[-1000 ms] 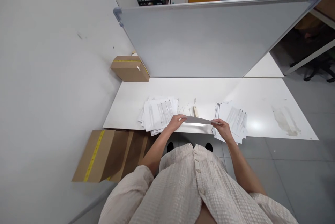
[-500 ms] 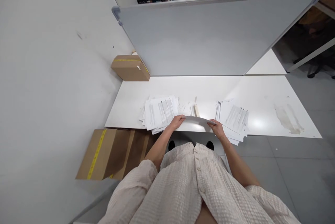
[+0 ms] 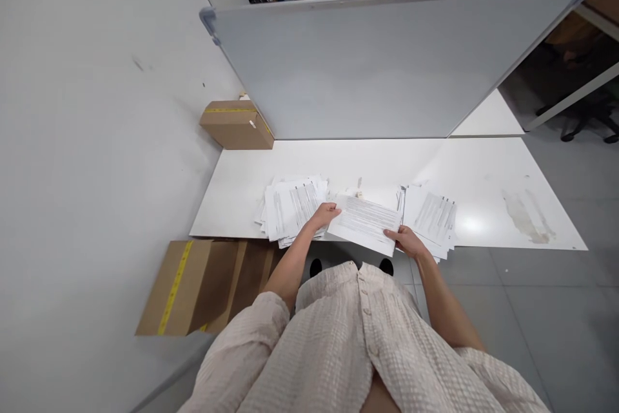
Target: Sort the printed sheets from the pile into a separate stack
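Between my hands is a printed sheet of paper (image 3: 365,223), tilted so that its text faces up; whether it is one sheet or several I cannot tell. My left hand (image 3: 325,214) pinches its left edge, and my right hand (image 3: 406,239) grips the right side with the thumb on top. Left of the sheet lies a messy stack of printed papers (image 3: 293,207). Another fanned stack of papers (image 3: 432,216) lies to the right, partly behind my right hand. A small light wooden block (image 3: 359,194) peeks out beyond the sheet's far edge, mostly covered.
A large whiteboard (image 3: 358,71) stands across the back of the white table (image 3: 488,187). One cardboard box (image 3: 242,129) sits at the table's back left. An open cardboard box (image 3: 193,290) stands below the left front edge. A wall rises at left.
The paper was bowed and seen nearly edge-on; now it is flatter, with its printed face showing and covering most of the wooden block. My right hand has moved slightly lower.
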Tool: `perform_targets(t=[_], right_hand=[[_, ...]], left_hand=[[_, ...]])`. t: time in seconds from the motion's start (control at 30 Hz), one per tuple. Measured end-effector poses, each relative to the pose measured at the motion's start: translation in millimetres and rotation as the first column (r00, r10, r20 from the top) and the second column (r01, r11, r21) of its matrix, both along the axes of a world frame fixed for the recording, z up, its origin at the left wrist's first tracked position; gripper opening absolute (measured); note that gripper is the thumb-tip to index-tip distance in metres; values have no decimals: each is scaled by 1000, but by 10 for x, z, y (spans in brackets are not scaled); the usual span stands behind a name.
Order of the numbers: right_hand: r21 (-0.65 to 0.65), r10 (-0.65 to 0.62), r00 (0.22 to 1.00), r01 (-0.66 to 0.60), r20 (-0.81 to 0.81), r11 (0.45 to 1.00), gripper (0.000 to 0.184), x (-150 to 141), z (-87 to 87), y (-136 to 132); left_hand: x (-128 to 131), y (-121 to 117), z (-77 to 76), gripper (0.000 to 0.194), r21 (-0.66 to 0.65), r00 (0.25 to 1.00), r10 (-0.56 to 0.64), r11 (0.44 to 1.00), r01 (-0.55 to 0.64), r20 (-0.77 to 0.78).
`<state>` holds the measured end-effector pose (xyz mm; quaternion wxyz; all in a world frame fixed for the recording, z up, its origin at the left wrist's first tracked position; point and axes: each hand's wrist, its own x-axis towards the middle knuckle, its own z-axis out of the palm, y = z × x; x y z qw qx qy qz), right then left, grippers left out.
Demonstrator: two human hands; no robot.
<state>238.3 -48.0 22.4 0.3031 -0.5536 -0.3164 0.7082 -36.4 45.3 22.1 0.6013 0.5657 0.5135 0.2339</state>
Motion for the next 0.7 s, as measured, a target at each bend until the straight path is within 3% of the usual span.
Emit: perform_targets(t=[0.2,0.47,0.57,0.7], right_hand=[[54,-121,983,114,141,992,35,-16,-42,-35],[146,-170,953,136,252,980,38,-18,-146,-37],[110,-157,971,138,183,984,40,-33,-65,-60],[-11,-124,992,124,-26,992,36,-27,19,-163]], left_hand=[[18,19,48,31,-45,996,-80,996,82,37],[-1,71,114,34,14,987,-157,988,156,30],[-14,66,104,34,15,987,-161,987,161,12],[48,-6,11,32,20,986,-163,986,163,-23]])
